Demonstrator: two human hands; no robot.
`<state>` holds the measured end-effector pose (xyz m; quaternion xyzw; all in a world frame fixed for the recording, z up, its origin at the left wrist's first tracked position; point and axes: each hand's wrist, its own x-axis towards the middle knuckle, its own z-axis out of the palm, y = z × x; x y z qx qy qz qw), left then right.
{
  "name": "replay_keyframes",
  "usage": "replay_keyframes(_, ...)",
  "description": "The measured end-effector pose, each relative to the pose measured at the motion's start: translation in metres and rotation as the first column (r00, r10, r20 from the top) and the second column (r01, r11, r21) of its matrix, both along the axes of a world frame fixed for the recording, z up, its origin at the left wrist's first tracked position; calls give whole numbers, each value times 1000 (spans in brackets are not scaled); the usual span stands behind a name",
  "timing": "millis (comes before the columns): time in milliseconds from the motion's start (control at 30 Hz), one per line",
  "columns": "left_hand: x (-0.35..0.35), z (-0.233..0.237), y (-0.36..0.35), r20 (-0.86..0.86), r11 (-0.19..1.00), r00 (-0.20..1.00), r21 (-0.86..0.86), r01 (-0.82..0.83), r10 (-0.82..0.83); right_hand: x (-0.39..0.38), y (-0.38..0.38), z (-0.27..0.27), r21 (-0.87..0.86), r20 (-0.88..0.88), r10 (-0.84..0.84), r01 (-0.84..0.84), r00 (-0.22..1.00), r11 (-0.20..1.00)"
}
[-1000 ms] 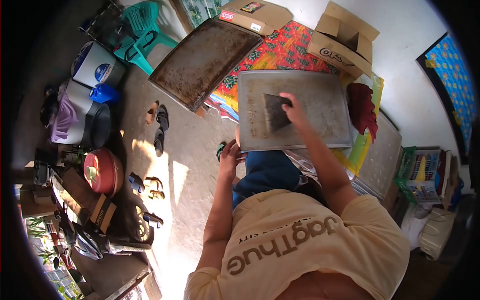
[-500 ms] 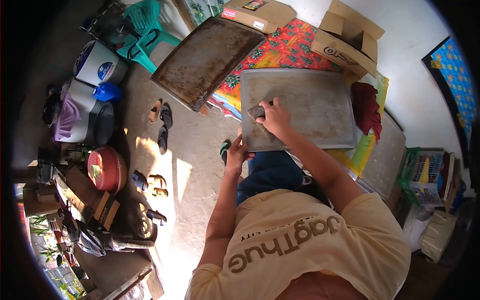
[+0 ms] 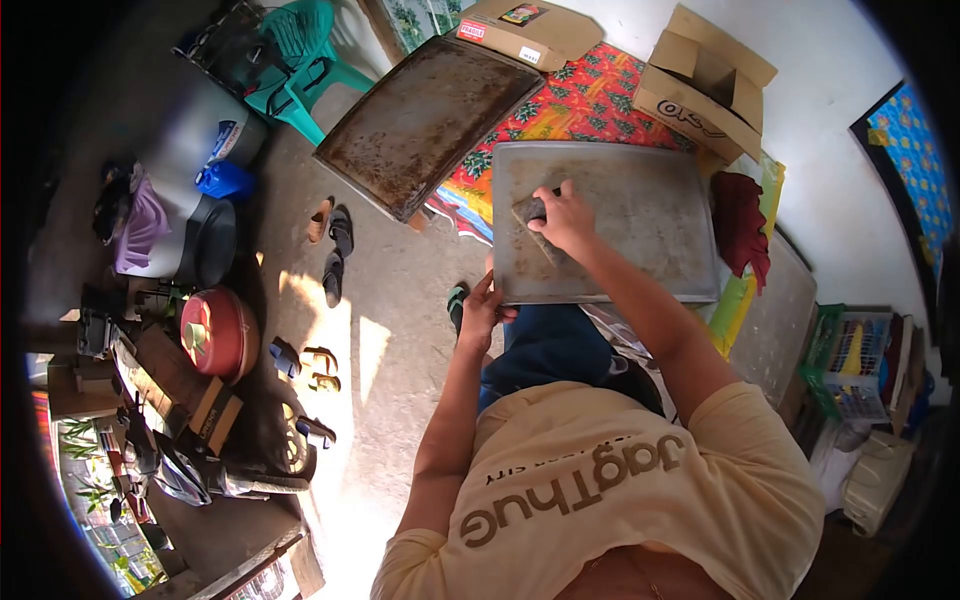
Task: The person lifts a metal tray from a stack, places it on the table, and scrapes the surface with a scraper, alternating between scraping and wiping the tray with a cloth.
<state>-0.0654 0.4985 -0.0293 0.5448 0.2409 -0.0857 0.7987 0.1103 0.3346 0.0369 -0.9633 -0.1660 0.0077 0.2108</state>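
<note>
A grey metal baking tray (image 3: 640,215), with brownish stains on its surface, lies in front of me at the table's near edge. My right hand (image 3: 566,220) presses a flat, grey-brown scrubbing pad (image 3: 545,245) onto its left part, fingers bent over the pad. At the near left corner, my left hand (image 3: 482,310) grips the tray's rim, some fingers hidden beneath. A crumpled dark red cloth (image 3: 740,225) rests beside the tray's right edge.
Beyond the tray, a larger rusty tray (image 3: 425,120) juts over the table's left side. Two cardboard boxes (image 3: 530,35) (image 3: 700,90) stand on the red patterned tablecloth (image 3: 580,105). Slippers (image 3: 340,230) lie on the floor; a green plastic chair (image 3: 300,75) stands at back left.
My right hand has slid the pad a little away from me across the tray. My left hand keeps its hold on the corner. The whole view has shifted slightly.
</note>
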Motion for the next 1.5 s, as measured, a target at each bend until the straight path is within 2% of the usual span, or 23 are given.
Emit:
replay_keyframes(100,1,1,0,-6,1000,1000,24,-13,13,-31,5,-4,23,84,212,-214,974,977)
replay_keyframes(233,0,14,-3,-36,999,999,52,-1,3,-32,-8,2,63,-32,212,-210,977,976)
replay_keyframes(267,0,14,-3,-23,999,1000,49,10,-9,-26,-17,-4,76,-83,167,-161,982,984)
replay_keyframes(367,-2,7,-1,2,999,1000,38,16,-16,-20,-59,-2,162,-165,-100,127,981,979)
replay_keyframes(400,-2,7,0,3,1000,1000,10,20,-20,-16,-83,-11,234,-131,-148,176,980,956)
replay_keyframes(467,-2,10,-1,17,1000,1000,3,4,-4,-11,-128,-1,124,-120,-336,350,934,929)
replay_keyframes(567,-2,12,-1,34,1000,999,-25,1,0,6,-200,1,-43,-21,-600,599,800,800)
replay_keyframes(667,-1,15,1,44,999,999,-45,20,-18,15,-251,17,-140,76,-754,755,653,640)
replay_keyframes(767,0,16,1,45,999,999,-35,21,-20,25,-266,10,-125,-1,-803,796,596,592)
replay_keyframes(833,0,11,1,44,1000,999,-6,19,-19,30,-241,-3,-156,-18,-692,682,722,715)
replay_keyframes(900,1,8,2,56,1000,998,9,25,-25,16,-197,6,-187,-20,-493,481,870,856)
replay_keyframes(967,-1,7,2,60,1000,998,8,28,-28,19,-181,11,-205,22,-380,376,925,904)
replay_keyframes(1067,0,7,5,70,1000,997,-3,25,-25,56,-209,2,-115,90,-560,567,823,815)
replay_keyframes(1167,-2,6,4,60,1000,998,-7,12,-12,58,-190,-10,-55,89,-528,534,844,844)
replay_keyframes(1233,-1,6,2,59,1000,998,-32,0,1,30,-144,-8,-85,70,-352,357,934,930)
replay_keyframes(1300,1,14,-1,51,1000,999,27,16,-17,2,-109,0,-104,53,-170,175,984,979)
replay_keyframes(1400,-2,12,1,36,999,999,49,18,-19,18,-112,-13,-34,25,-294,294,956,955)
replay_keyframes(1500,-3,12,-2,32,999,999,53,-1,0,44,-124,-8,13,-19,-499,499,866,866)
